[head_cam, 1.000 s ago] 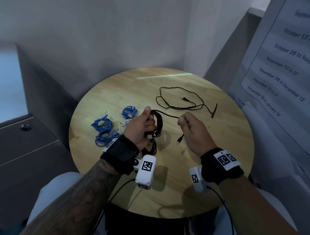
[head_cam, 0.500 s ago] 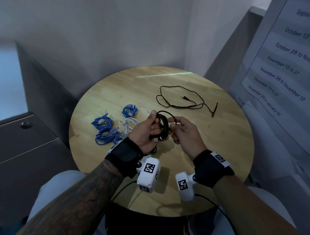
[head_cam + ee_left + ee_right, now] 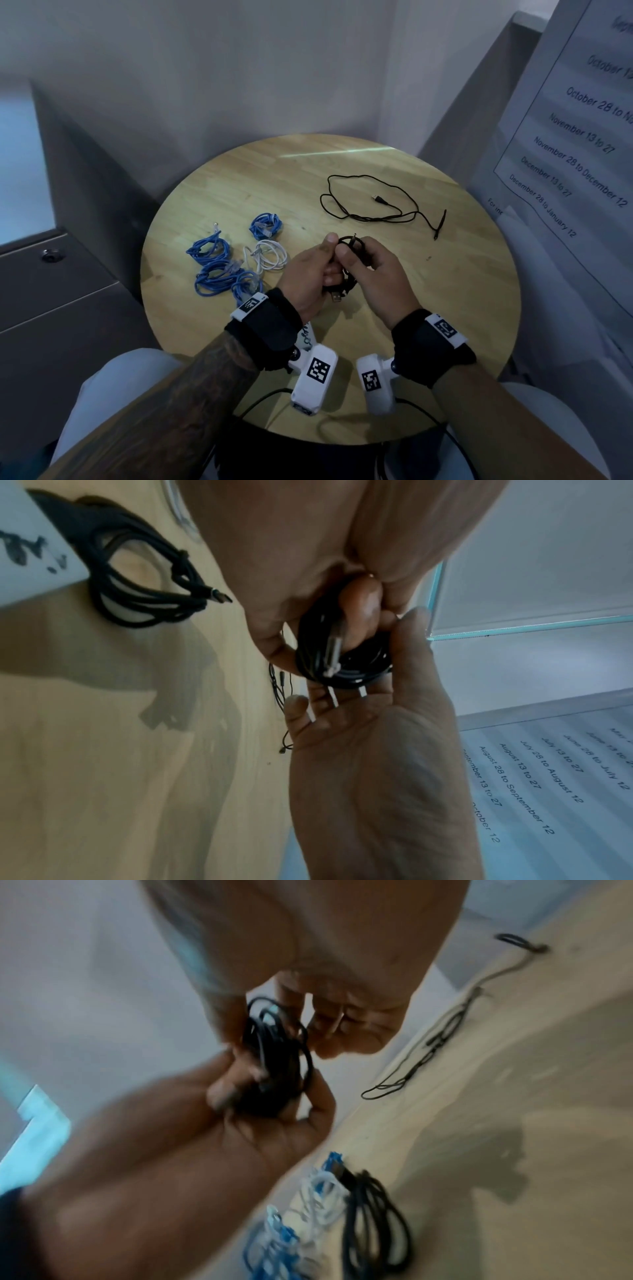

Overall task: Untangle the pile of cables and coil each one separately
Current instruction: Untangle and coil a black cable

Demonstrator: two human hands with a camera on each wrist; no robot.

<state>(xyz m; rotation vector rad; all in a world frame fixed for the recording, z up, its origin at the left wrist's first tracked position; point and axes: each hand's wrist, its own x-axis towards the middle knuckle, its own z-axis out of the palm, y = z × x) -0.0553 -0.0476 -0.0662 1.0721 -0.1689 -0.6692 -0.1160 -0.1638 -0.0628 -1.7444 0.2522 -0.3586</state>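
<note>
A small black cable coil [image 3: 346, 284] hangs above the round wooden table [image 3: 445, 308], held between both hands. My left hand [image 3: 317, 269] grips its left side, thumb on top, and a USB plug [image 3: 337, 297] dangles below. My right hand [image 3: 361, 262] pinches the coil's top right, where a thin plug tip sticks up. The left wrist view shows the coil [image 3: 346, 666] wrapped round a left finger, the right hand [image 3: 369, 737] cupping it from below. In the blurred right wrist view the coil [image 3: 277, 1056] sits between both hands. A loose black cable [image 3: 371, 205] lies uncoiled at the far right.
Several coiled blue cables [image 3: 209, 247] and a coiled white cable [image 3: 268, 257] lie at the table's left. Another coiled black cable [image 3: 137, 588] lies under my left wrist. A wall stands behind the table and a printed date sheet [image 3: 582, 144] on the right.
My right hand came in from the right with the cable's free end and now meets the left hand on the coil. The loose tail is gone from view.
</note>
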